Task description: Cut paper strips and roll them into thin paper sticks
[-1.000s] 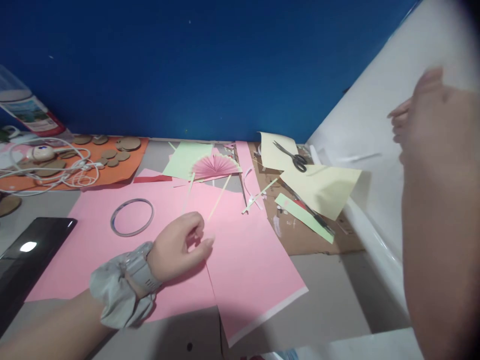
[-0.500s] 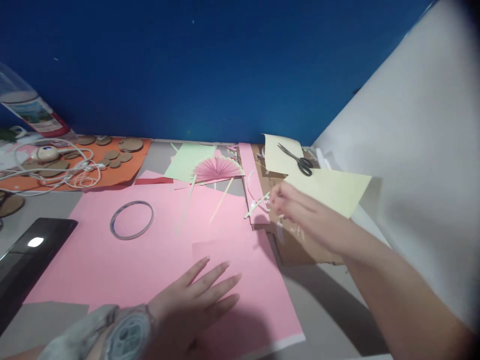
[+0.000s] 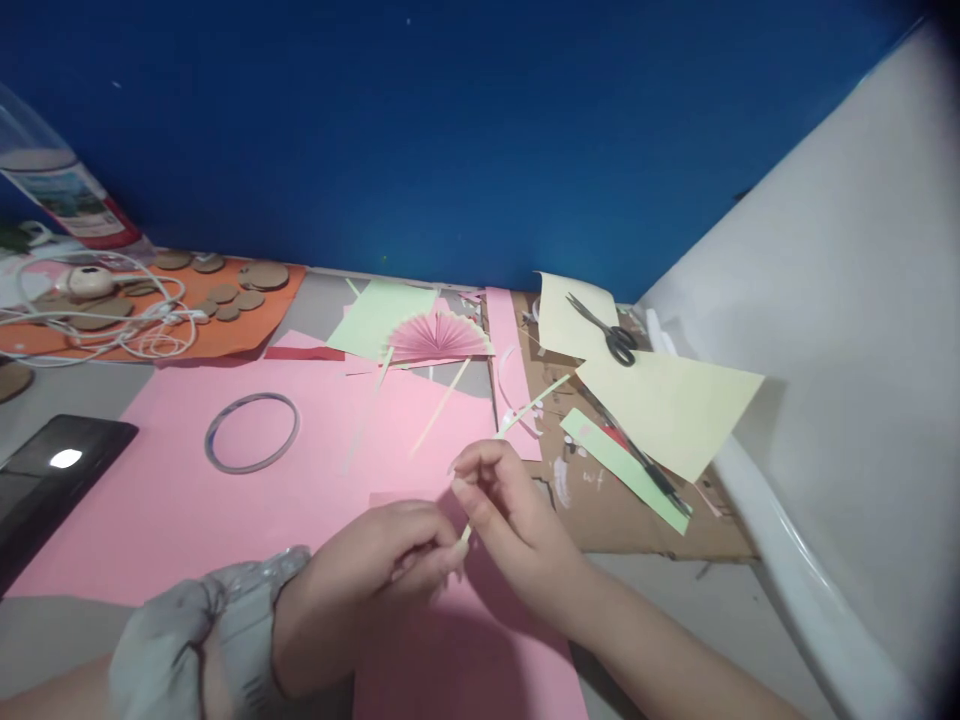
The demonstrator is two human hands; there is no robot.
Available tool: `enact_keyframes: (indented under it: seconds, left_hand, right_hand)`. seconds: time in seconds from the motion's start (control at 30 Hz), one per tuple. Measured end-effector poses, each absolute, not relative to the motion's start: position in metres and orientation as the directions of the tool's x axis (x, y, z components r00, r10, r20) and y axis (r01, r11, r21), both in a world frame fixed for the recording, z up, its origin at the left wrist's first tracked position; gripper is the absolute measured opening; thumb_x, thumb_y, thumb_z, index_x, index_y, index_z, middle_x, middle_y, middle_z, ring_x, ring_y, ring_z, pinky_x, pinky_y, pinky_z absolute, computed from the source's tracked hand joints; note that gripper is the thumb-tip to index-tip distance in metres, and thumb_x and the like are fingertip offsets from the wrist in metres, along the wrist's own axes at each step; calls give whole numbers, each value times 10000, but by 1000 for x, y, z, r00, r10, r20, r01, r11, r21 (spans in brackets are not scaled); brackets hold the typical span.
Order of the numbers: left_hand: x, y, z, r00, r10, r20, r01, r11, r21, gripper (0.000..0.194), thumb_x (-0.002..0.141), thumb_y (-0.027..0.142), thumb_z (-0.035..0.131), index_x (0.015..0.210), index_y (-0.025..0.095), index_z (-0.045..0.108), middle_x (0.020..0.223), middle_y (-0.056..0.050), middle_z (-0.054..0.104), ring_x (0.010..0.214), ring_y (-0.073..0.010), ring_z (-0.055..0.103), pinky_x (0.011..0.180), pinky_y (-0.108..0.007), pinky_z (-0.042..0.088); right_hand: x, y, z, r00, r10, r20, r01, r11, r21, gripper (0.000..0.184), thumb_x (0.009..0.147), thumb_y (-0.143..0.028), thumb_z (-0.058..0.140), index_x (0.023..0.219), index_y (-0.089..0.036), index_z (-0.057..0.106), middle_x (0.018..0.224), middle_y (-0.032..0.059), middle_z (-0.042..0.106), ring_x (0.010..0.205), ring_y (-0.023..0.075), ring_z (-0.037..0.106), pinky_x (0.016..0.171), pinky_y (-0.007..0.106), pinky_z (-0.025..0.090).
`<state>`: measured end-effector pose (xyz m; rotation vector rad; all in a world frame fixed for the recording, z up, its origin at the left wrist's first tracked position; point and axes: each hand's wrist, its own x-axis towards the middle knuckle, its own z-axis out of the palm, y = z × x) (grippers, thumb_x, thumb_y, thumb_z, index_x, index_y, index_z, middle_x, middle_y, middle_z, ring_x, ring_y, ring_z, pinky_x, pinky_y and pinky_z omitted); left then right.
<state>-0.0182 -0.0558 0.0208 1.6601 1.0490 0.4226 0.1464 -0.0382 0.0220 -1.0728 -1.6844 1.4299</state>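
My left hand (image 3: pixel 375 580) and my right hand (image 3: pixel 504 520) meet low over the large pink paper sheet (image 3: pixel 225 480). Both pinch a thin pale strip (image 3: pixel 465 533) between their fingertips. My left wrist wears a grey scrunchie and a watch (image 3: pixel 225 640). A folded pink paper fan (image 3: pixel 439 335) lies further back on the sheet, with thin pale sticks (image 3: pixel 439 408) below it. A thin ring (image 3: pixel 251 432) rests on the pink sheet to the left.
Black scissors (image 3: pixel 607 330) lie on pale yellow paper (image 3: pixel 667 405) at the right, over brown cardboard (image 3: pixel 630 510). A green strip (image 3: pixel 622 468) crosses it. At the far left an orange sheet (image 3: pixel 225 335) holds cardboard discs and white cables (image 3: pixel 112 320). A dark phone (image 3: pixel 45 480) is at left.
My left hand, flat on the pink sheet half a second ago, has closed into a pinch. My right hand came back from the cardboard at right to meet it with a thin strip.
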Motion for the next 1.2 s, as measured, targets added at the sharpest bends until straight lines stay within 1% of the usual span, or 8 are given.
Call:
enact_keyframes:
  seconds: [0.13, 0.3, 0.6, 0.73, 0.8, 0.9, 0.97, 1.2]
  left_hand:
    - [-30, -57, 17, 528, 793, -304, 448, 44, 893, 330, 907, 361, 367, 632, 179, 372, 624, 48, 422, 558, -79, 357, 501, -188, 295]
    - [-51, -63, 28, 558, 789, -257, 590, -160, 791, 211, 882, 221, 347, 686, 187, 417, 661, 39, 453, 612, -95, 409, 557, -183, 351]
    - [-49, -86, 28, 602, 765, -229, 672, -330, 662, 174, 826, 159, 386, 768, 217, 540, 732, 24, 585, 619, -107, 521, 559, -202, 398]
    - [-56, -92, 19, 683, 728, -49, 680, -611, 405, 88, 795, 276, 518, 765, 230, 587, 763, 28, 633, 736, -158, 560, 662, -270, 423]
    - [-63, -96, 10, 705, 708, 27, 672, -681, 292, 261, 774, 355, 561, 1002, 235, 603, 1030, -5, 643, 983, -232, 532, 877, -363, 369]
    - [-72, -104, -1, 700, 711, 60, 700, -701, 139, 582, 765, 384, 553, 1301, 193, 435, 1400, -53, 397, 1285, -287, 289, 1054, -402, 174]
    - [-72, -110, -5, 684, 728, 47, 722, -685, 102, 654, 772, 463, 526, 1342, 174, 389, 1451, -63, 312, 1330, -276, 208, 1079, -374, 123]
    - [-56, -113, -7, 675, 736, 52, 733, -677, 62, 732, 796, 642, 370, 1366, 183, 357, 1429, -50, 359, 1300, -267, 241, 1096, -413, 57]
  right_hand:
    - [155, -34, 32, -507, 857, -95, 356, 108, -928, 70, 919, -268, 434, 925, -229, 491, 790, -29, 543, 710, 107, 506, 633, 220, 373]
    - [158, -30, 47, -608, 727, -319, 590, 146, -794, 157, 886, -266, 469, 795, -215, 586, 759, -32, 625, 678, 118, 531, 566, 214, 328]
    - [152, -35, 45, -772, 533, -346, 518, 214, -828, 142, 833, -150, 495, 862, -220, 616, 764, -45, 636, 657, 90, 518, 556, 184, 329]
    - [156, -31, 49, -722, 579, -378, 531, 114, -839, 112, 845, -170, 490, 822, -212, 591, 739, -41, 627, 613, 94, 501, 531, 190, 327]
    - [159, -28, 50, -654, 640, -403, 555, 45, -830, 129, 862, -187, 472, 824, -213, 592, 795, -26, 646, 669, 113, 537, 573, 203, 353]
    - [162, -24, 49, -570, 690, -447, 610, -10, -793, 144, 873, -257, 485, 801, -216, 603, 778, -18, 650, 696, 138, 562, 626, 231, 375]
    - [162, -23, 48, -550, 695, -464, 622, -30, -782, 182, 888, -291, 469, 785, -215, 598, 739, -19, 650, 691, 144, 573, 642, 243, 380]
    - [160, -27, 45, -503, 723, -474, 623, -77, -779, 121, 875, -230, 490, 856, -245, 608, 775, -40, 681, 725, 143, 601, 656, 247, 384]
